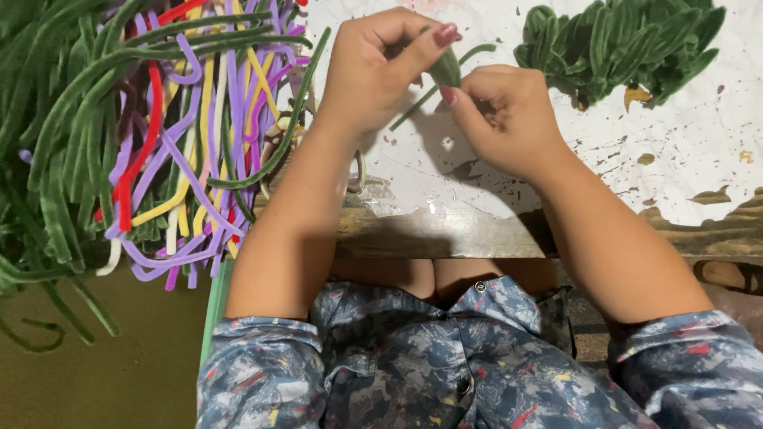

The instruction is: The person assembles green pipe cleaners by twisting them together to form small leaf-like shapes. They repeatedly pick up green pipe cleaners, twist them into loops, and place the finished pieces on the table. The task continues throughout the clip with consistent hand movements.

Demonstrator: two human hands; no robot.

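I pinch a green pipe cleaner [447, 70] between both sets of fingers, over a white, chipped tabletop [477, 167]. My left hand [377, 67] is curled, its thumb and forefinger closed on the upper bend of the fuzzy stem, the painted thumbnail lying right against it. My right hand [505, 115] is clenched just below and beside it, its fingertips gripping the same stem from the other side, so the two hands nearly touch. The stem is folded into a narrow loop between my fingertips; one loose end sticks out past my right knuckles, the other trails down under my left palm. Beyond my right fingers, well apart, lies a heap of finished green loops [624, 44]. Out past my left wrist spreads a pile of loose pipe cleaners [167, 135], green, purple, yellow, red and white.
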